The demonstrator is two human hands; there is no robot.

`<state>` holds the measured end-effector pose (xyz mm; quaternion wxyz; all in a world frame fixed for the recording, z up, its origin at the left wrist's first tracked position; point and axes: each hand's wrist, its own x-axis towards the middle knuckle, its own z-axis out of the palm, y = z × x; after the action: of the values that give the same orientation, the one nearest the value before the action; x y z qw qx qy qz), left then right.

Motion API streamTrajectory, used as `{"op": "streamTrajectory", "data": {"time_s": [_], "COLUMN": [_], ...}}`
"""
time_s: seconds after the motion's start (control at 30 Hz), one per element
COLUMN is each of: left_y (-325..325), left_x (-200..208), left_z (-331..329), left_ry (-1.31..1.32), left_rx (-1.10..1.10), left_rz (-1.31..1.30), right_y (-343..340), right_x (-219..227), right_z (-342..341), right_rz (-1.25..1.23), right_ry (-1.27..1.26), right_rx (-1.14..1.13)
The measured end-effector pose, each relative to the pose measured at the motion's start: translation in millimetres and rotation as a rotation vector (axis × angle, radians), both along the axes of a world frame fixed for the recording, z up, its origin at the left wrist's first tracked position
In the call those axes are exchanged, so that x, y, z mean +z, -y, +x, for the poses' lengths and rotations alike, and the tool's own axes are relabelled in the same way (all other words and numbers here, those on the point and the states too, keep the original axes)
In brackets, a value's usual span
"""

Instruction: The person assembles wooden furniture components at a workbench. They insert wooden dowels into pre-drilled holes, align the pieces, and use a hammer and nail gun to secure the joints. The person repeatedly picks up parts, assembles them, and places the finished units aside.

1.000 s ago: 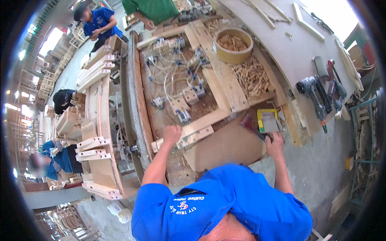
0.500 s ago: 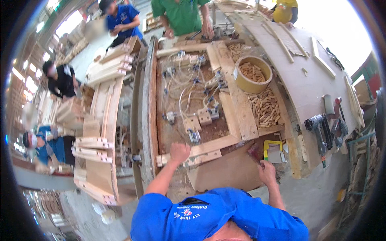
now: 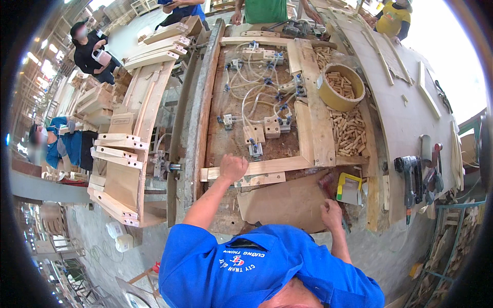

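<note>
My left hand (image 3: 233, 168) is closed over the near rail (image 3: 277, 165) of a pale wooden frame, close to its left end. A short wooden strip with holes (image 3: 261, 179) lies against the rail's near side. My right hand (image 3: 332, 214) is closed around a hammer-like tool (image 3: 326, 184), whose dark red end points away from me; its exact kind is blurred. Beneath it lies a brown cardboard sheet (image 3: 282, 205). Inside the frame are pneumatic clamps (image 3: 254, 149) with clear hoses (image 3: 251, 105) and wooden blocks (image 3: 271, 127).
Wooden dowels (image 3: 349, 133) fill a trough at right, with a round yellow tub (image 3: 341, 100) above. A yellow-edged box (image 3: 349, 188) sits near my right hand. A nail gun (image 3: 409, 177) lies on the right-hand table. Drilled wooden rails (image 3: 120, 150) stand left. A green-shirted person (image 3: 265, 11) is opposite.
The view has shifted, so the bench sits slightly higher and more to the right. Both hands keep nearly the same places. At the far left, a person in black now holds a pale jug.
</note>
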<state>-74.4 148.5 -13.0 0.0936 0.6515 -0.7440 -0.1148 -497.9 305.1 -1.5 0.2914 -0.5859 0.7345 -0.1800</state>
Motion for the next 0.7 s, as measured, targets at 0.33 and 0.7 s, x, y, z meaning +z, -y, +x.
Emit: {"op": "streamTrajectory", "data": {"time_s": [0.33,0.7], "left_y": [5,18], "left_x": [1,22], "left_z": [-8,3], "left_ry": [-0.005,0.014], "left_rx": [0.000,-0.014], "left_rz": [0.024,0.104], "right_y": [-5,0], "right_x": [-8,-4], "right_z": [-7,-4], "right_rz": [0.015,-0.005], "right_ry": [-0.050,-0.053], "right_rx": [-0.004,-0.002]}}
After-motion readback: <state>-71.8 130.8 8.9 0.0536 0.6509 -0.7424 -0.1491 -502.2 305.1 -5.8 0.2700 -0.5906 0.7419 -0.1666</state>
